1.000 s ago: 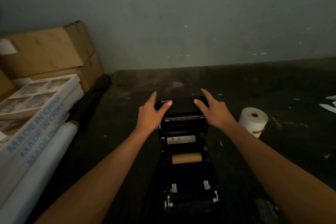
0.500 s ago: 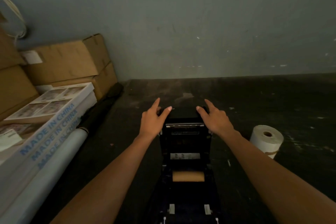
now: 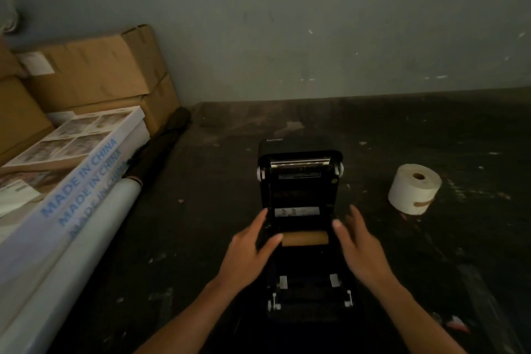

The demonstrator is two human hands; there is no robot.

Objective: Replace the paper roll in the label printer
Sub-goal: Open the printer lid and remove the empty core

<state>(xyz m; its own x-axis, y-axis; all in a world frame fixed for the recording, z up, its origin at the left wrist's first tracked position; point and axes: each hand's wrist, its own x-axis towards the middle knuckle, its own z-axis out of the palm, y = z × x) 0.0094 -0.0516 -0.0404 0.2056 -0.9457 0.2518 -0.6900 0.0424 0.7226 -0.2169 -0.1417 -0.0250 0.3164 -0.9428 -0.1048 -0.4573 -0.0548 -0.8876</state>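
Observation:
A black label printer (image 3: 300,181) stands on the dark floor with its lid tipped up and back. Inside its bay lies a brown cardboard core (image 3: 305,238), bare of paper. My left hand (image 3: 248,251) is at the left end of the core with fingers extended, the thumb tip touching or nearly touching it. At the right side of the bay, my right hand (image 3: 359,244) hovers with straight fingers, blurred by motion. A full white paper roll (image 3: 413,190) stands on end on the floor to the right of the printer, apart from both hands.
Brown cardboard boxes (image 3: 94,75) are stacked at the back left against the grey wall. In front of them lie flat white boxes (image 3: 71,169) printed "MADE IN CHINA" and a long white tube (image 3: 71,256). Scraps dot the floor.
Both hands have left the top edge of the raised lid and come down towards me, to the two ends of the cardboard core. The lid stays up.

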